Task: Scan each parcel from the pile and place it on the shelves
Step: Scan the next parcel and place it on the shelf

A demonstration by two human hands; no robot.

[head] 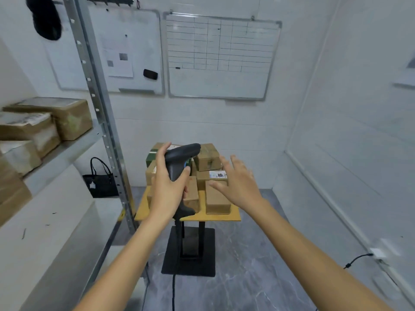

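Observation:
A pile of brown cardboard parcels [207, 158] sits on a small yellow-topped table [235, 215] ahead of me. My left hand [167, 187] grips the handle of a dark grey barcode scanner [179, 158], held upright in front of the pile, its cable hanging down to the floor. My right hand [238, 182] hovers with fingers spread just above a labelled parcel [216, 176] and a plain parcel [217, 202] at the table's right front. It holds nothing.
Metal shelves [67, 149] on the left carry several parcels [71, 118]. A black handbag [101, 180] stands on the floor behind the shelf post. Two whiteboards [222, 57] hang on the back wall. A white wall runs along the right, with a cable [357, 259] at its base.

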